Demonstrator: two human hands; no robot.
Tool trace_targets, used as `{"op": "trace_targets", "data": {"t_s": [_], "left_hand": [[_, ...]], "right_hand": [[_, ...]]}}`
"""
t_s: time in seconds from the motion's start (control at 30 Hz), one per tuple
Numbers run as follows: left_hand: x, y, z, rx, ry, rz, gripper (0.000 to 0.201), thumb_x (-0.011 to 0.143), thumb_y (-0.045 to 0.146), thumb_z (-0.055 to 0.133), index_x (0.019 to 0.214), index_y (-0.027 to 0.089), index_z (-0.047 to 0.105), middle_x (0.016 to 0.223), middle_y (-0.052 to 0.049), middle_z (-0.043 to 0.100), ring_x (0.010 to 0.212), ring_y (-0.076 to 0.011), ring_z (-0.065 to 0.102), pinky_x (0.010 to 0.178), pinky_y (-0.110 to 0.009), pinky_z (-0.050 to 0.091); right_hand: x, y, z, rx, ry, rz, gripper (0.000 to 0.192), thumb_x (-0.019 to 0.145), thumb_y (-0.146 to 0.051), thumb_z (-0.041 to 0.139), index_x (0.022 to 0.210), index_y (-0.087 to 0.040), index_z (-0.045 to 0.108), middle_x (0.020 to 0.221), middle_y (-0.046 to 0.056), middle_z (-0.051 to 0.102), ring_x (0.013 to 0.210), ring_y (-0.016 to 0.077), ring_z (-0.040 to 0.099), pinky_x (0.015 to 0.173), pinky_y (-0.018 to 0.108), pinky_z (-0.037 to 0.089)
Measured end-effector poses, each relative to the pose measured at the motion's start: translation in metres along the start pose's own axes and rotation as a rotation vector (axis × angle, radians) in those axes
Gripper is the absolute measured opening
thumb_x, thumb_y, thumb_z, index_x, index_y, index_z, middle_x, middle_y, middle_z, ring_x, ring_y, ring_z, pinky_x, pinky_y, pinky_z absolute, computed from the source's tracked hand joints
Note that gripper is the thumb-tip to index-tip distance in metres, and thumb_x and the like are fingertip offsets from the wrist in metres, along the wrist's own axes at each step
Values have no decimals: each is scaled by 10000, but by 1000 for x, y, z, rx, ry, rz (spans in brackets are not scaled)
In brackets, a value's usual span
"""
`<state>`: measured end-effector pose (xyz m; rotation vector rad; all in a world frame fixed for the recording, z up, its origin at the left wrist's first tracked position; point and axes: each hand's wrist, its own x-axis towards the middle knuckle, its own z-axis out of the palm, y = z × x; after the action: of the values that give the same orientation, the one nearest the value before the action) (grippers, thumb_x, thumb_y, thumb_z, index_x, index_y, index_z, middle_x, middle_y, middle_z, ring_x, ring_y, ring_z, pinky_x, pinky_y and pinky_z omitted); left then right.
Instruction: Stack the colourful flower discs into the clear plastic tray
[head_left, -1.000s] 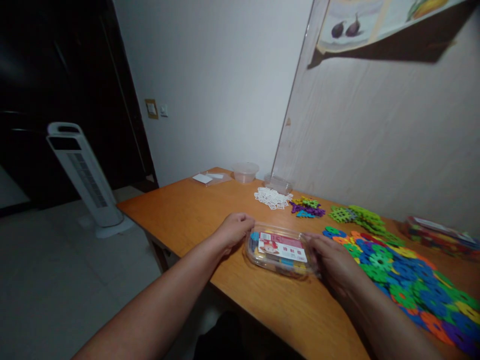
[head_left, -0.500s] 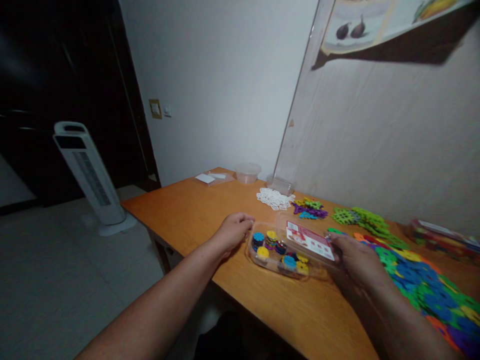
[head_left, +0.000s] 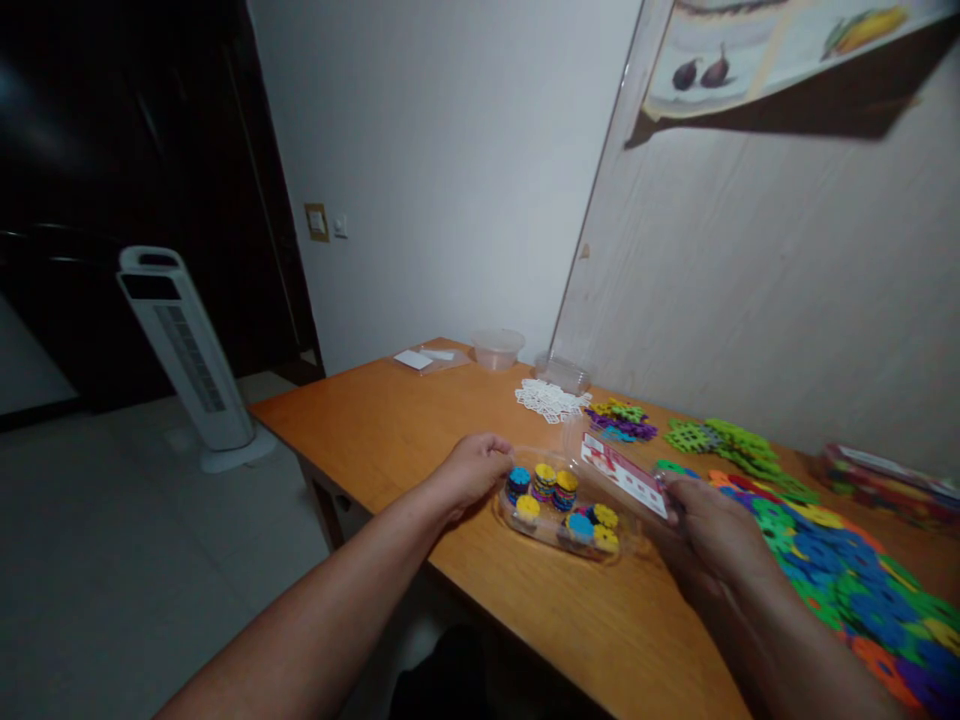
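Note:
A clear plastic box [head_left: 541, 538] stands on the table near its front edge, holding short stacks of notched discs [head_left: 544, 482] in yellow, blue and darker colours. My left hand [head_left: 474, 470] is closed on the box's left end, thumb over the rim. In my right hand [head_left: 709, 515] is a clear lid with a red and white label [head_left: 624, 474], gripped at its right end. The lid is tilted above the back right of the box, and most of the discs show uncovered. The right fingertips are partly hidden behind the lid.
Colourful flat discs [head_left: 847, 570] cover the table's right side. Green pieces [head_left: 724, 442], purple and yellow pieces [head_left: 622, 418] and white pieces [head_left: 551, 398] lie behind the box. A bowl [head_left: 498, 348], a clear tray [head_left: 562, 373] and a packet [head_left: 427, 358] sit farther back.
My right hand has tilted the lid up and back, so more disc stacks show in the box. My left hand stays on the box's end. The view has shifted slightly.

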<state>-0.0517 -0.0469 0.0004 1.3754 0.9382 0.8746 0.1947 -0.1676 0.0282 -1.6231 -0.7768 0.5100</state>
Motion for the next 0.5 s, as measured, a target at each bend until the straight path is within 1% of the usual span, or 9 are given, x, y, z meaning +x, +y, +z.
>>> {"op": "trace_targets", "data": {"t_s": [0.1, 0.2, 0.3, 0.37, 0.5], "left_hand": [[-1, 3, -1, -10, -11, -12, 137, 728, 140, 601, 860, 120, 628, 656, -1, 613, 533, -78, 508, 513, -188, 334], [-4, 6, -1, -18, -20, -46, 108, 756, 141, 592, 858, 124, 623, 606, 20, 575, 485, -64, 452, 471, -185, 292], [-6, 8, -2, -31, -5, -66, 104, 776, 139, 574, 871, 129, 618, 587, 30, 556, 466, -60, 431, 455, -185, 282], [-7, 7, -1, -47, -7, -72, 108, 784, 138, 557, 873, 131, 618, 586, 32, 553, 460, -57, 425, 451, -182, 276], [-9, 5, 1, -70, -4, -83, 130, 783, 136, 551, 887, 125, 629, 604, 30, 560, 462, -50, 419, 448, -179, 266]], "right_hand": [[-3, 5, 6, 52, -52, -3, 302, 743, -379, 646, 509, -223, 536, 477, -19, 497, 475, 143, 444, 472, 271, 348], [-6, 11, 11, 86, -88, 6, 306, 761, -437, 656, 565, -218, 570, 483, -28, 511, 447, 132, 444, 441, 258, 339], [-6, 18, 15, 103, -90, 19, 280, 759, -478, 682, 688, -210, 644, 478, -42, 526, 433, 135, 469, 420, 249, 336], [-3, 23, 17, 111, -90, 28, 289, 738, -484, 707, 799, -203, 686, 518, -32, 589, 473, 154, 541, 443, 250, 387], [4, 34, 20, 101, -85, 41, 397, 712, -489, 724, 957, -177, 729, 678, 23, 727, 622, 208, 668, 570, 296, 519]]}}
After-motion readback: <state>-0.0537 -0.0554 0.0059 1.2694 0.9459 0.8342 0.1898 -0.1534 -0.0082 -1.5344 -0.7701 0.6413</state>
